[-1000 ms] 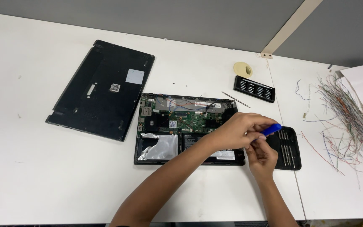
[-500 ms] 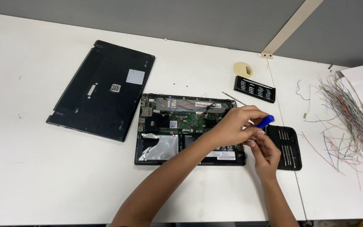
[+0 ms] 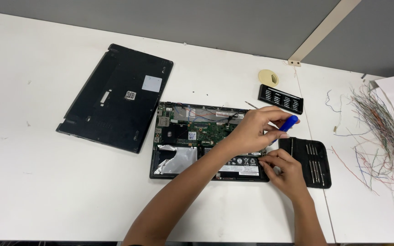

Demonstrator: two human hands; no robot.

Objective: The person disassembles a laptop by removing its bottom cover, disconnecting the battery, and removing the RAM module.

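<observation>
Left hand [image 3: 251, 130] gripping a blue-handled screwdriver [image 3: 287, 125], fingers wrapped around it, above the right edge of an opened laptop [image 3: 192, 136] lying mid-table. Right hand [image 3: 284, 171] pinching fingertips narrowly at the laptop's lower right corner, beside a black tool pouch [image 3: 313, 161].

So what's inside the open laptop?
Inside the laptop a green circuit board, thin wires along the top edge, silver foil and a black battery show. Both hands cover its right end.
</observation>
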